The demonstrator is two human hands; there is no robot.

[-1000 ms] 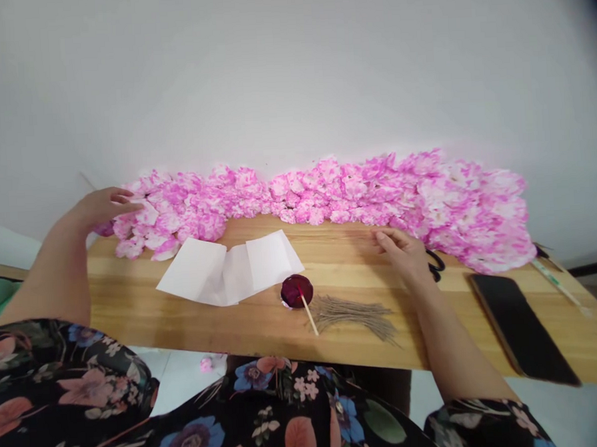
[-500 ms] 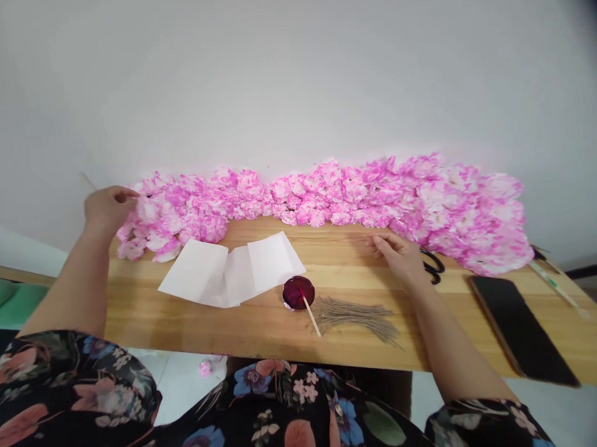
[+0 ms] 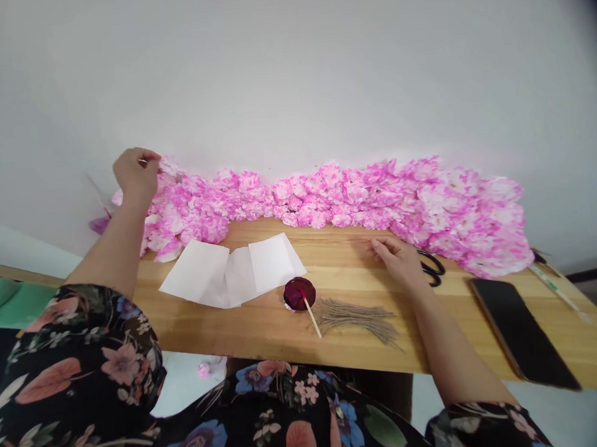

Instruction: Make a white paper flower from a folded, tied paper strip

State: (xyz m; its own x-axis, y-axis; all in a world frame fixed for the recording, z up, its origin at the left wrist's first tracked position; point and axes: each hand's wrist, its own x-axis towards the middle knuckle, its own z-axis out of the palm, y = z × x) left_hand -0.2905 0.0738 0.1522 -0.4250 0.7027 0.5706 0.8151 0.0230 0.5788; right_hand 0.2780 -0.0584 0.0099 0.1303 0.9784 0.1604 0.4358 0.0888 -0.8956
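Observation:
My left hand [image 3: 136,173] is raised at the back left of the table, thumb and fingers pinched on the edge of a pink-and-white flower [image 3: 170,165]. Below and beside it spreads a long row of similar ruffled flowers [image 3: 321,192] along the wall. Low over the wood at right centre is my right hand [image 3: 398,259], fingertips drawn together; whatever they hold, if anything, is too small to make out. Just right of it lie black-handled scissors [image 3: 432,268], their blades hidden. Closer to me are a bundle of thin brown stems [image 3: 358,316] and a small dish of dark red liquid [image 3: 298,291].
A wooden stick [image 3: 312,317] leans in the dish. Folded white paper [image 3: 201,272] lies left of centre. A black phone [image 3: 524,332] and a slim white-and-green brush [image 3: 557,287] are at the right. Behind my left forearm shows a purple item [image 3: 99,224] with a thin stick.
My left hand has risen and moved right, with a flower now lifted at its fingertips. A purple item has come into sight behind that forearm. The right hand has barely shifted.

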